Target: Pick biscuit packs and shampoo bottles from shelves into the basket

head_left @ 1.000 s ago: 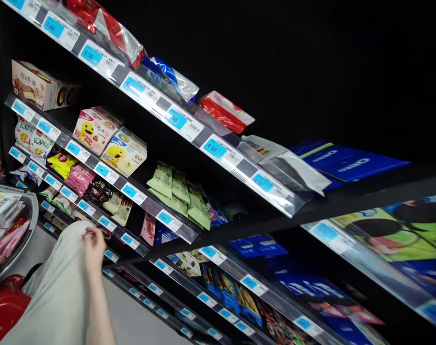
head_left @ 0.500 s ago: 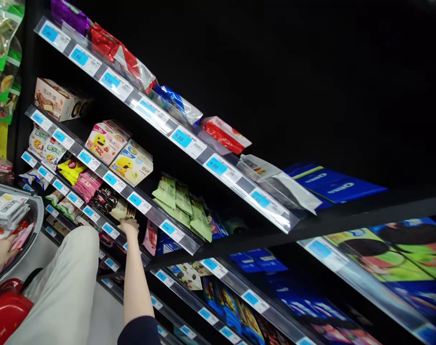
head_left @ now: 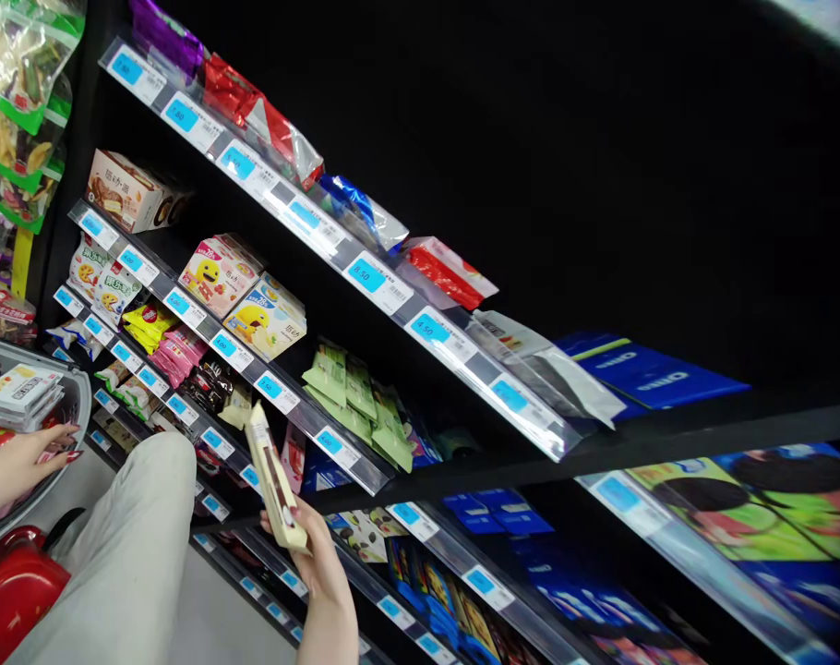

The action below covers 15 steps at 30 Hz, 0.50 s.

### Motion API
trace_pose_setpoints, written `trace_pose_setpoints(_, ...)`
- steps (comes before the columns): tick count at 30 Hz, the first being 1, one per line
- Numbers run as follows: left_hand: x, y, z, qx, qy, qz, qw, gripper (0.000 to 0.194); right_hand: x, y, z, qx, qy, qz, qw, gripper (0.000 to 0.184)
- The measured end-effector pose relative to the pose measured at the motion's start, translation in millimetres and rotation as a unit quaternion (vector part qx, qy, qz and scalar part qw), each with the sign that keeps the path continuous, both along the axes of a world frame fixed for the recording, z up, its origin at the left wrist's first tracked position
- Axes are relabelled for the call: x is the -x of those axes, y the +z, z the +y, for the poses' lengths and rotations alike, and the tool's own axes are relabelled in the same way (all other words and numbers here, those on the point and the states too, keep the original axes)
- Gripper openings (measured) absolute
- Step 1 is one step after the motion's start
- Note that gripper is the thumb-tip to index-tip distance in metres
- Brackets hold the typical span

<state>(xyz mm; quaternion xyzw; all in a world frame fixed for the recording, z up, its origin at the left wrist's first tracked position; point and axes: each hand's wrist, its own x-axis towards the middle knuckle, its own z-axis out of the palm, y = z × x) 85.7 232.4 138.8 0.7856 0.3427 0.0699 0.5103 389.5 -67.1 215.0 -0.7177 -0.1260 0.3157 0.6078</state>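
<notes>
My right hand (head_left: 314,552) is closed round a slim cream snack box (head_left: 271,476) with brown stick pictures, held tilted in front of the lower shelves. My left hand (head_left: 25,459) rests at the far left on the rim of a grey shopping basket (head_left: 74,406), fingers curled over it, nails painted dark. White packets (head_left: 17,388) lie stacked in the basket. More of the same cream boxes (head_left: 236,406) stand on the shelf just above the held one.
Sloping black shelves with blue price tags (head_left: 365,275) fill the view. They carry yellow-face boxes (head_left: 244,296), green packets (head_left: 354,397), red and blue foil bags (head_left: 268,111) and blue biscuit packs (head_left: 645,369). My knee in light trousers (head_left: 126,563) and a red basket part (head_left: 11,591) are bottom left.
My right hand went from my knee to the shelf, took a cream box and drew it back down toward me. My left hand has come further onto the basket rim.
</notes>
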Motion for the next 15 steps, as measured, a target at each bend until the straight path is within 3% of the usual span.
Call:
trace_pose_setpoints(3,-11,20.1,-20,0.150,-0.055,-0.123,0.980,0.056,42,9.4,-3,-0.047,0.117,0.100,0.987,0.046)
trace_pose_setpoints(7,-23,33.5,-45,0.271,-0.107,-0.265,0.919,0.081,75,18.8,26,-0.065,0.256,0.192,0.945,0.047)
trace_pose_setpoints(9,-24,36.4,-50,0.293,-0.087,-0.288,0.908,0.078,83,20.2,41,-0.074,0.287,0.228,0.928,0.045)
trace_pose_setpoints(13,-18,39.5,-44,0.267,-0.020,-0.270,0.925,0.042,91,17.1,58,-0.088,0.313,0.287,0.901,0.039)
trace_pose_setpoints(15,-13,40.4,-40,0.248,0.000,-0.272,0.930,0.036,92,14.8,61,-0.092,0.312,0.290,0.900,0.041)
